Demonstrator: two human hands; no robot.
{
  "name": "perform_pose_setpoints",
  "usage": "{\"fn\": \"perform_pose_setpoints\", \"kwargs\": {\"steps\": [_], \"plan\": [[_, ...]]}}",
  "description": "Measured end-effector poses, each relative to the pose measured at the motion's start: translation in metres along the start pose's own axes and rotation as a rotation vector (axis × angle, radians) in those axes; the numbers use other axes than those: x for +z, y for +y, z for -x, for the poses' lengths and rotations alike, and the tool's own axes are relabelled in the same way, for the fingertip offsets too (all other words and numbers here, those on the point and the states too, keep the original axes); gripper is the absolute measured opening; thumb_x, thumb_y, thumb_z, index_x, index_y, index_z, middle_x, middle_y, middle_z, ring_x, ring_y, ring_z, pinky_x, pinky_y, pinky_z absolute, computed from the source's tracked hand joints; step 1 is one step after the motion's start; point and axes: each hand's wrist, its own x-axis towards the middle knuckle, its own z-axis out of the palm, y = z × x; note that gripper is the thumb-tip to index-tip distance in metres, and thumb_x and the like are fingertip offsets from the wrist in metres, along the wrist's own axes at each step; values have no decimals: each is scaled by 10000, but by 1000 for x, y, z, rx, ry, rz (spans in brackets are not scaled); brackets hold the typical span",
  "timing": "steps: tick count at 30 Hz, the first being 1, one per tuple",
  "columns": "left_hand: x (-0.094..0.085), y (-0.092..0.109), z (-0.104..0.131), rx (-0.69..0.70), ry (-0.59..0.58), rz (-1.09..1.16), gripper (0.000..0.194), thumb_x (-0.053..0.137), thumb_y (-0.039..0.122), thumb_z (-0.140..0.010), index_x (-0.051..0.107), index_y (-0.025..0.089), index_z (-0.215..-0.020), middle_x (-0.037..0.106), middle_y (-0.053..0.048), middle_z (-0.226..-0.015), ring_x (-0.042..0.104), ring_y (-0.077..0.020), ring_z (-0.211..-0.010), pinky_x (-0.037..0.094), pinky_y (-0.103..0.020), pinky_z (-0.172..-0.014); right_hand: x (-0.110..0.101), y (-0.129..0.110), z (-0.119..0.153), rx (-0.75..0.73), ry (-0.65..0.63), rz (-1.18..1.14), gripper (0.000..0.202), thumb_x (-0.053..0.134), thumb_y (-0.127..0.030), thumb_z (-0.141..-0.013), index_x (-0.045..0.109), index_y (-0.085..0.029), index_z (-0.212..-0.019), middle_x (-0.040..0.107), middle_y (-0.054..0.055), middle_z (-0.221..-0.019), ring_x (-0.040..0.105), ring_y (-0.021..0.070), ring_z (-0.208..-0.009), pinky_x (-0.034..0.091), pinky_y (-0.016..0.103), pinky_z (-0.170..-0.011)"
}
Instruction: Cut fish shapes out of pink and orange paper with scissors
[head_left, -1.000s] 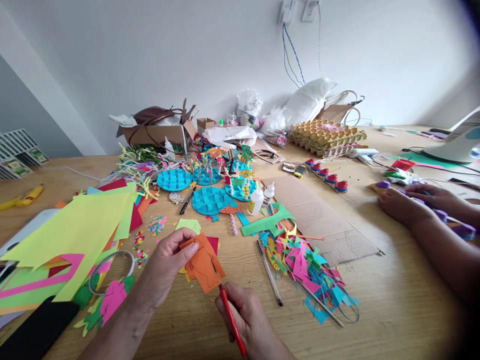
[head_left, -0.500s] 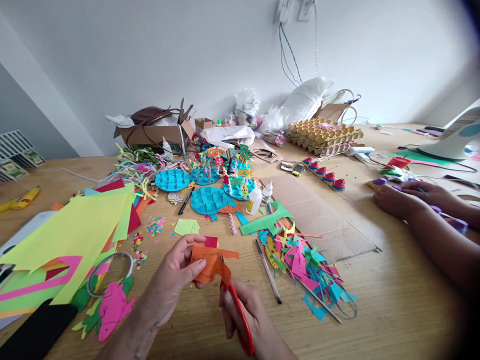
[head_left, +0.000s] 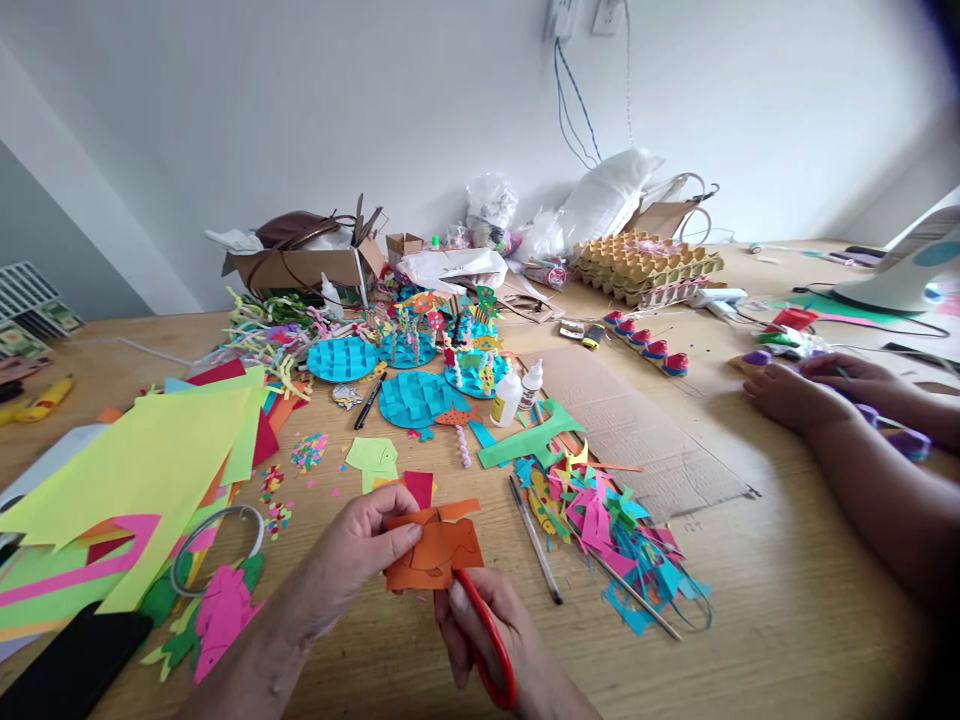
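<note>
An orange piece of paper (head_left: 442, 552) with a fish outline drawn on it is pinched at its left side by my left hand (head_left: 375, 540). A cut strip sticks out along its top edge. My right hand (head_left: 491, 625) grips red-handled scissors (head_left: 491, 640) below the paper, their blades at its lower edge and mostly hidden. Beyond my left hand lies a light green paper piece (head_left: 373, 455) with a fish drawn on it, beside a dark red scrap (head_left: 418, 488). A pen (head_left: 536, 540) lies right of the orange paper.
Paper scraps (head_left: 615, 530) lie in a heap to the right, beside cardboard (head_left: 622, 430). Coloured sheets (head_left: 142, 460), tape (head_left: 217, 550) and pink paper fish (head_left: 225, 615) are at left. Glue bottles (head_left: 506, 398) stand near blue discs (head_left: 416, 398). Another person's hands (head_left: 802, 395) work at right.
The orange paper has flattened out and turned, showing more of the drawn fish. The scissors have moved slightly down to its lower edge. The view has shifted a little.
</note>
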Motion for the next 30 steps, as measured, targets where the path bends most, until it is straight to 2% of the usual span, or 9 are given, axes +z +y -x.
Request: {"fn": "perform_pose_setpoints", "kwargs": {"steps": [6,12,16,23,30], "plan": [[2,2,1,15,-93,-28,177,632,321,-734,553,164,-713,541,29,-658,460,-113,-615,357,-202,-575,1,-1,0,0,2,-15,546,446,-703,-757,468,-169,-640,411,-71,-389,325,58,-320,240,170,-364],[-4,5,3,-25,-116,-44,155,654,307,-719,604,165,-754,574,9,-717,507,-135,-671,390,-217,-621,0,0,0,25,-20,7,560,435,-734,-734,443,-183,-634,407,-71,-388,325,62,-318,227,176,-357],[-4,4,3,-58,-87,46,174,661,325,-719,580,172,-722,578,19,-671,504,-114,-599,385,-199,-568,0,-1,0,-5,-40,21,545,434,-718,-749,447,-182,-655,403,-70,-400,334,66,-330,239,177,-363],[11,2,4,-40,-65,83,294,647,429,-706,526,169,-647,510,43,-531,425,-84,-455,322,-170,-409,1,-5,2,-30,-46,45,544,390,-679,-809,503,-160,-690,393,-68,-436,347,66,-356,273,172,-387],[21,4,5,8,-82,38,298,602,443,-736,552,158,-664,494,38,-522,408,-86,-438,332,-190,-413,2,-9,3,-76,-38,102,570,343,-656,-847,576,-141,-776,378,-71,-426,338,72,-357,276,179,-397]]}}
